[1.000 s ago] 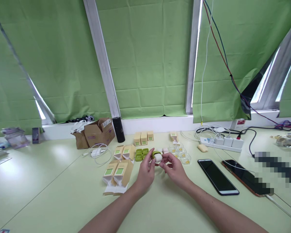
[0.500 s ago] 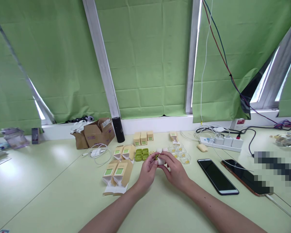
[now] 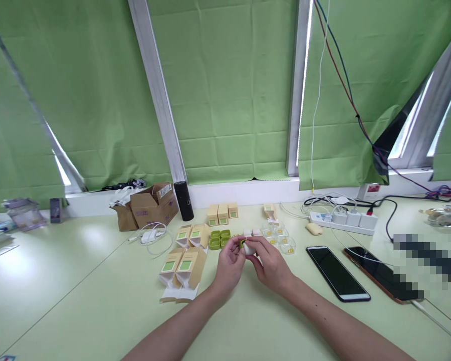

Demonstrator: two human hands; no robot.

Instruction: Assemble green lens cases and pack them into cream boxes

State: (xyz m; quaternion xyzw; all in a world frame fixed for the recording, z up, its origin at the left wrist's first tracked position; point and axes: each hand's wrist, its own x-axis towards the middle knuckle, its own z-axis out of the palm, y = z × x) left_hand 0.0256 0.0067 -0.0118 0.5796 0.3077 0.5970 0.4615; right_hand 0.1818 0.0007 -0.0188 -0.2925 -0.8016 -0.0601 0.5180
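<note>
Close together over the middle of the table, both my hands hold small parts against each other. My left hand (image 3: 229, 263) pinches a small yellow-green piece (image 3: 243, 243), mostly covered by the fingers. Fingers and thumb of my right hand (image 3: 271, 259) are closed on a small white rounded piece (image 3: 249, 249). Just behind the hands are square olive-green cups (image 3: 215, 243) set in a group. Small white blocks (image 3: 255, 232) show partly past the fingers, and clear plastic cups (image 3: 286, 245) with yellow bottoms lie right of them.
Open cardboard boxes (image 3: 190, 264) with green labels lie left of my hands; small closed boxes (image 3: 222, 214) stand behind. A black cylinder (image 3: 184, 201) and a brown carton (image 3: 154, 205) are at the back left. Right are two phones (image 3: 338, 273) and a power strip (image 3: 342, 223) with cables.
The two pieces have tilted slightly between my fingers, with a dark opening now showing at the yellow-green one. My hands have stayed almost in place.
</note>
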